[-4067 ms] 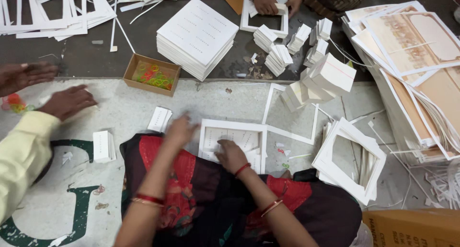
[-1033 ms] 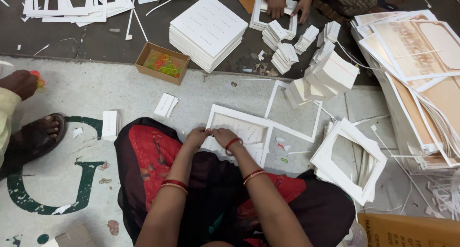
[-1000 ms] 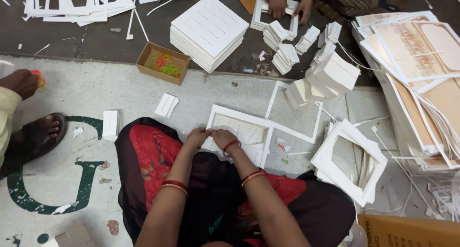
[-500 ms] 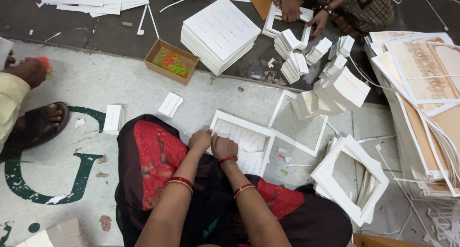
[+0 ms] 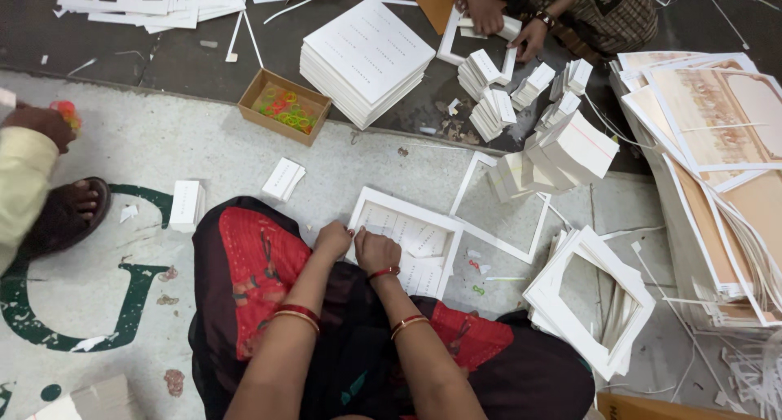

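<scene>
The floor [image 5: 106, 143] is pale and painted with green shapes, and it carries everything. Taking the white card frame [image 5: 405, 239] in front of the person's knees as the landmark: up and a little left of it sits the tall stack of white printed sheets [image 5: 366, 57]. To its right, past a second empty frame [image 5: 501, 210], lies a heap of white frames [image 5: 590, 298], and farther right large beige printed sheets [image 5: 717, 118]. Bundles of small white cards [image 5: 533, 131] stand above and to the right of it. A brown cardboard box [image 5: 285, 106] holding coloured rubber bands is up and to the left. Two small white card packs [image 5: 283, 179] lie left of it.

The left hand [image 5: 334, 239] rests at the frame's near left edge, fingers curled together. The right hand [image 5: 376, 249] lies just beside it on the printed sheets inside the frame, fingers bunched; whether it pinches a sheet I cannot tell.
</scene>
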Tool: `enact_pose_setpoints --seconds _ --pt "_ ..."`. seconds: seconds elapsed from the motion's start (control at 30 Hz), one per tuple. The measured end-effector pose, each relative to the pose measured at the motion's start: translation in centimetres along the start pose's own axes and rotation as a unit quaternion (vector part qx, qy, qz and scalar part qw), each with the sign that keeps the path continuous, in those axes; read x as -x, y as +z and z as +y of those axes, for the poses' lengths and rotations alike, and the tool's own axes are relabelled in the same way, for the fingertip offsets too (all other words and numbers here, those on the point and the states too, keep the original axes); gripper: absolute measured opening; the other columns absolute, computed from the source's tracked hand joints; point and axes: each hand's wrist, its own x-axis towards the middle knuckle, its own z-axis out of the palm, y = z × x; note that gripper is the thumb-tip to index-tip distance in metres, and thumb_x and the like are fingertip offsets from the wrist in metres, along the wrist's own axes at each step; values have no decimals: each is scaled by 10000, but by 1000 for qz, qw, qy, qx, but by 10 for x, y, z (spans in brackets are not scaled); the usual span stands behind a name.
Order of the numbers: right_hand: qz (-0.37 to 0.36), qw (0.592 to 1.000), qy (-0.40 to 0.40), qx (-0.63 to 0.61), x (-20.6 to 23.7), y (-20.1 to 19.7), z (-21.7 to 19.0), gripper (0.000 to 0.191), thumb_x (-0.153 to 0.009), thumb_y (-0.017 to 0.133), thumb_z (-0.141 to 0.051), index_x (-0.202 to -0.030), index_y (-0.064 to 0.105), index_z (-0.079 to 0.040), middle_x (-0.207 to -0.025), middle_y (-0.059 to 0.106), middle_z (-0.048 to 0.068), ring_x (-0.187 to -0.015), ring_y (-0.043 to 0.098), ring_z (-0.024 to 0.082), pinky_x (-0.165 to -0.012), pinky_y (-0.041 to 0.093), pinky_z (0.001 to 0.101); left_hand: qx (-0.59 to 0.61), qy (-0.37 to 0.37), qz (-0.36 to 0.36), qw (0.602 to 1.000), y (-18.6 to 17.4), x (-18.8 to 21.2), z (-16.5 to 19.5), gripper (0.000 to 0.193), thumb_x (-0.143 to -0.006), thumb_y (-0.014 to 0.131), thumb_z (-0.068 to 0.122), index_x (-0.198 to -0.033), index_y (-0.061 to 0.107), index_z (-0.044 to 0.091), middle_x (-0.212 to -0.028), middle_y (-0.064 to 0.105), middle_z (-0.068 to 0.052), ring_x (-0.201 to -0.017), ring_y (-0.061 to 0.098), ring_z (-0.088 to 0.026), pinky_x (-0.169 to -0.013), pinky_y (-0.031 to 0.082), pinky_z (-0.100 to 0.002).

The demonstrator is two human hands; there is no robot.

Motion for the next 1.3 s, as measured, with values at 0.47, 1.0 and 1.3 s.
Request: enact_pose_setpoints --seconds 0.47,1.0,1.3 --pt "-28 999 14 -40 -4 -4 14 523 -1031 438 -369 -711 734 -81 -641 671 218 -603 669 420 -585 516 553 131 287 76 946 5 18 -9 388 -860 625 96 -1247 652 70 -1207 715 -149 -1130 701 -305 -956 580 -425" --pt "-79 945 103 -301 -21 -24 50 356 -1011 430 -283 -906 657 -30 -789 721 233 -786 723 406 -742 551 507 -340 251 -155 893 4 -12 39 678 -612 979 208 -1212 684 92 -1116 733 -129 -1098 711 -321 -882 582 -422" --pt "-49 996 50 -59 -11 -5 50 580 -1064 396 -377 -737 755 -60 -748 680 245 -740 650 426 -747 503 553 -421 277 -128 854 8 -2 40 486 -668 947 309 -1105 770 195 -1116 751 -20 -1220 578 -248 -1006 406 -463"
